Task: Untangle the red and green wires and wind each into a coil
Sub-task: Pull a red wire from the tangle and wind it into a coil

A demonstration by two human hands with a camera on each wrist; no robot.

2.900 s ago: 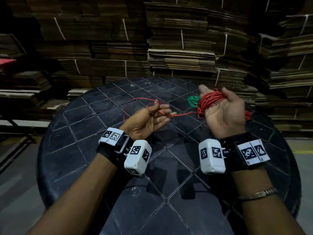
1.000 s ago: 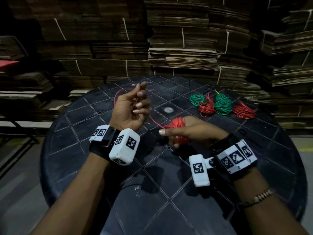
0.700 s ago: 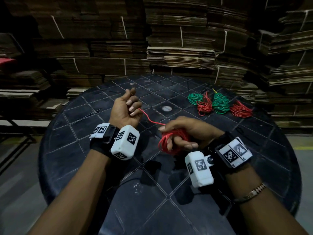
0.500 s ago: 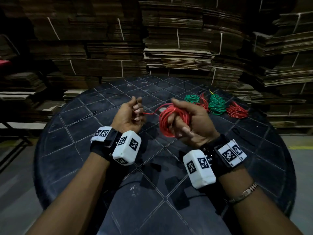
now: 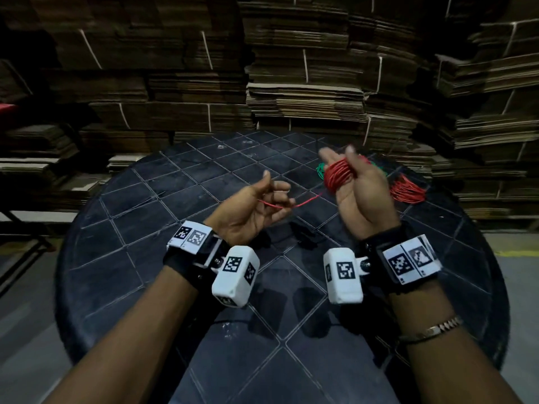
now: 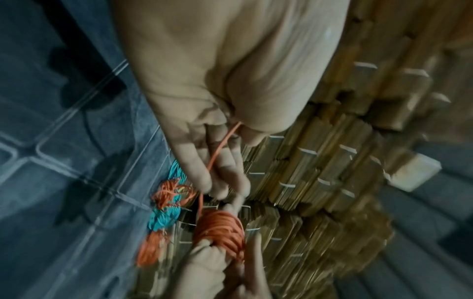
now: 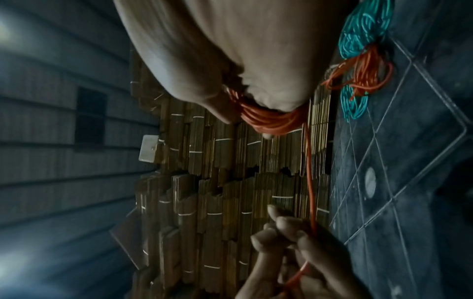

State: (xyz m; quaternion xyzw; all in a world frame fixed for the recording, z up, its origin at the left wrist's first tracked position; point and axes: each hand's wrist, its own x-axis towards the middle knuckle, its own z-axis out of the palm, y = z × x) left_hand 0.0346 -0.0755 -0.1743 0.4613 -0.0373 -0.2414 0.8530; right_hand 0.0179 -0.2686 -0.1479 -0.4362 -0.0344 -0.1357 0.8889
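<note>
A red wire coil (image 5: 338, 174) is wound round the fingers of my right hand (image 5: 357, 189), which is turned palm up above the far right of the table. From the coil a single red strand (image 5: 306, 202) runs left into my left hand (image 5: 275, 198), whose curled fingers pinch it near its end. The left wrist view shows the same strand (image 6: 217, 153) leading down to the coil (image 6: 220, 228). In the right wrist view the coil (image 7: 271, 121) sits between thumb and fingers. No green wire is in either hand.
The round black table (image 5: 140, 228) has a diamond-grid top. Wound bundles lie at its far right: green (image 5: 320, 170) and red (image 5: 407, 191), also seen as green (image 7: 363, 30) and red (image 7: 363, 70). Stacks of flat cardboard (image 5: 303, 83) rise behind.
My right hand has turned palm up and swung up and to the right with the coil. The left hand turned palm up, still pinching the strand, whose free tail is shorter.
</note>
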